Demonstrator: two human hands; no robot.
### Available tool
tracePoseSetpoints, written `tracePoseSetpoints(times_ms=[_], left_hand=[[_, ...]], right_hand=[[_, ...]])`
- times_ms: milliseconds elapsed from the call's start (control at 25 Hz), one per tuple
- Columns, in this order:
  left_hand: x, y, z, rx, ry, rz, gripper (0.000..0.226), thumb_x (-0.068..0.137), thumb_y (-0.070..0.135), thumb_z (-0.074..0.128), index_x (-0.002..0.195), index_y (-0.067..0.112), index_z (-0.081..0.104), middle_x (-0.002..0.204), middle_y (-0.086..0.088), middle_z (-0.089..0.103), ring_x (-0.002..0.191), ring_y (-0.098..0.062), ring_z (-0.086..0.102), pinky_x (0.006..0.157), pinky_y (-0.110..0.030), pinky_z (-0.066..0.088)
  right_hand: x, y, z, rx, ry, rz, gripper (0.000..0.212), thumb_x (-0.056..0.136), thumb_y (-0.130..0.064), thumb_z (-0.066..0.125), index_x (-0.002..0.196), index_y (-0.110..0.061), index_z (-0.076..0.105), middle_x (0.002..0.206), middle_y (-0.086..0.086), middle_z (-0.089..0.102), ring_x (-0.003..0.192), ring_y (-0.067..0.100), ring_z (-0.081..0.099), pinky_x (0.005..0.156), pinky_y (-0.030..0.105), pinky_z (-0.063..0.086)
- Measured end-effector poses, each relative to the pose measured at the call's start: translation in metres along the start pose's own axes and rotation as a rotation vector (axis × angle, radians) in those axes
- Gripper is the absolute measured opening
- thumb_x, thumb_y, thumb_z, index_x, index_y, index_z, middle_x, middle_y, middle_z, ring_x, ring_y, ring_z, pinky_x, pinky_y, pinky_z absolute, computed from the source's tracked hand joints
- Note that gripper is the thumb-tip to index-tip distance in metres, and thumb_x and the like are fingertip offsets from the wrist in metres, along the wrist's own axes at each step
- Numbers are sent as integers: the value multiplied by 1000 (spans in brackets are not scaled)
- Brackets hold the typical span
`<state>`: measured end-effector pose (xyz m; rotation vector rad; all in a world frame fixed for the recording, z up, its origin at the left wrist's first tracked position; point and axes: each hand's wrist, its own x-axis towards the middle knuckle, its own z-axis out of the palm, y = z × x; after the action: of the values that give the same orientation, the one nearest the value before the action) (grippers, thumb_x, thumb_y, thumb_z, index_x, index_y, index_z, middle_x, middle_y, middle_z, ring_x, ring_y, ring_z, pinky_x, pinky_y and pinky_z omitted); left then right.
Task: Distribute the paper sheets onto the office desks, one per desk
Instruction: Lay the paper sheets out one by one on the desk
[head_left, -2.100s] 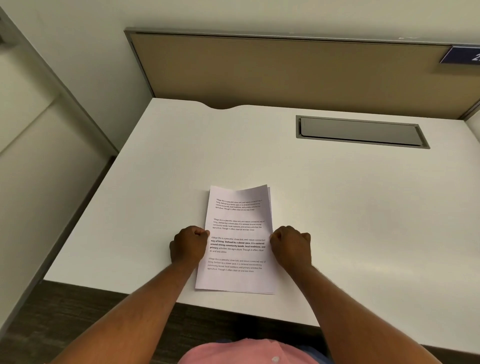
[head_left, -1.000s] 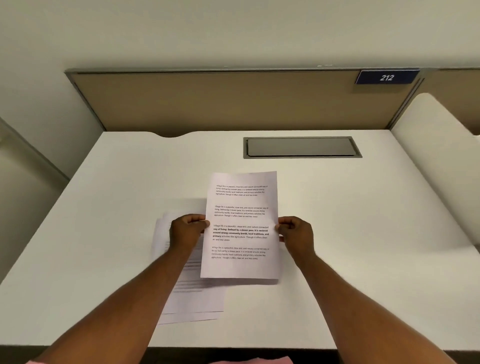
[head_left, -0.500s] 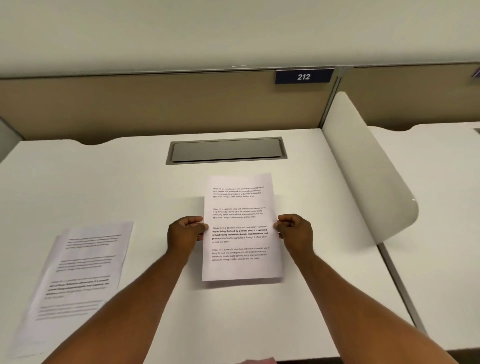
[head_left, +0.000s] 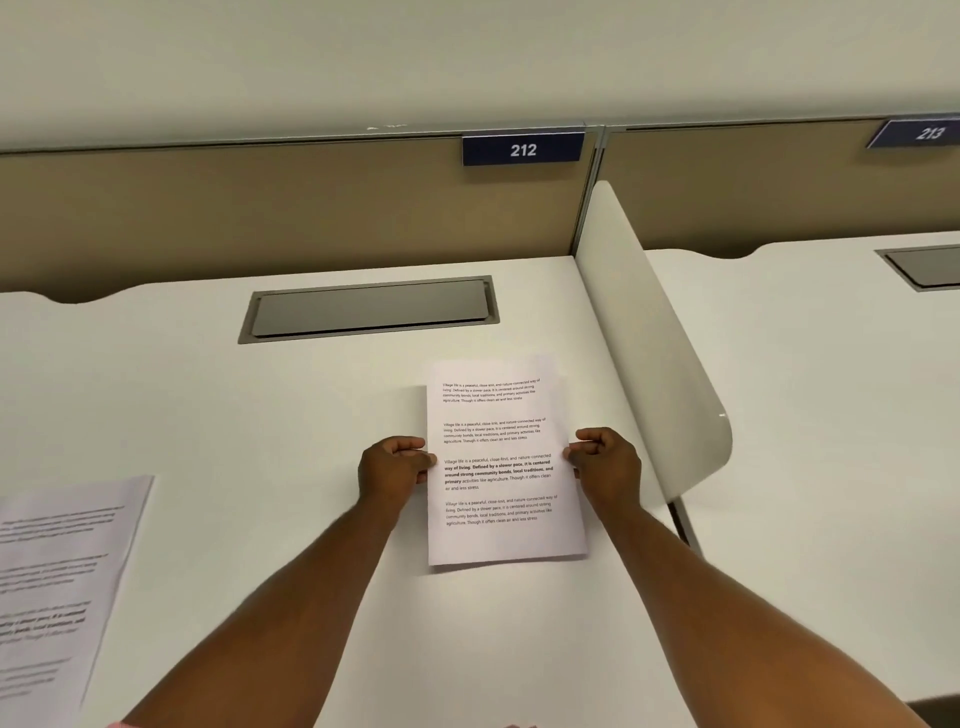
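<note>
Head view: Both hands hold one sheet (head_left: 501, 462) by its side edges, just above desk 212 (head_left: 260, 415), near its right side. L hand (head_left: 393, 467) pinches the left edge; R hand (head_left: 605, 457) pinches the right edge. Fingers curled, closed on paper. Sheet is upright to the viewer, text readable, a faint shadow under its lower edge.

At far left on the same desk lies a stack (head_left: 57, 582) of printed sheets, flat, well apart from the held one. Divider (head_left: 649, 364) separates this desk from desk 213 (head_left: 805, 415), which shows no paper in the visible part.

Progress, as judged: early stage. Held sheet not yet released. Desk 213 appears unserved. Remaining stack suggests several desks left; count cannot be told.
</note>
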<state>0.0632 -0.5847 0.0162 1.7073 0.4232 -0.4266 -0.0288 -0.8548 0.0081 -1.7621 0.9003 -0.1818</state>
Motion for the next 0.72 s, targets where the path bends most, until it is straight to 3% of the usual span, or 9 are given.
tracePoseSetpoints(times_ms=[120,280,560,720], left_hand=[[7,1,18,22,9,-29,26,73,-6,80,96,4,71,92,-19,76,75,-31,70,83,-47,62],[15,4,32,84,45,-37,27,70,-6,81,90,9,71,85,-13,74,70,-28,68,83,-48,62],[24,1,38,218,84,-1,28,66,0,82,83,18,69,81,-3,75,83,-29,74,87,-44,60],[27,-2,33,221,84,2,28,67,3,81,87,18,70,84,-1,75,86,-27,74,89,-43,59]], right_hand=[[16,3,-6,-40,8,3,22,80,-9,79,97,-20,69,78,-5,74,80,20,72,85,41,59],[29,3,-3,-100,31,13,22,81,-9,77,100,-16,69,79,-3,74,85,19,71,87,36,56],[31,0,3,-133,68,31,19,85,-6,73,102,-13,68,79,-3,71,85,18,67,67,15,41],[24,-4,4,-123,92,53,22,88,-9,70,109,-13,66,94,0,70,91,20,64,73,22,41]])
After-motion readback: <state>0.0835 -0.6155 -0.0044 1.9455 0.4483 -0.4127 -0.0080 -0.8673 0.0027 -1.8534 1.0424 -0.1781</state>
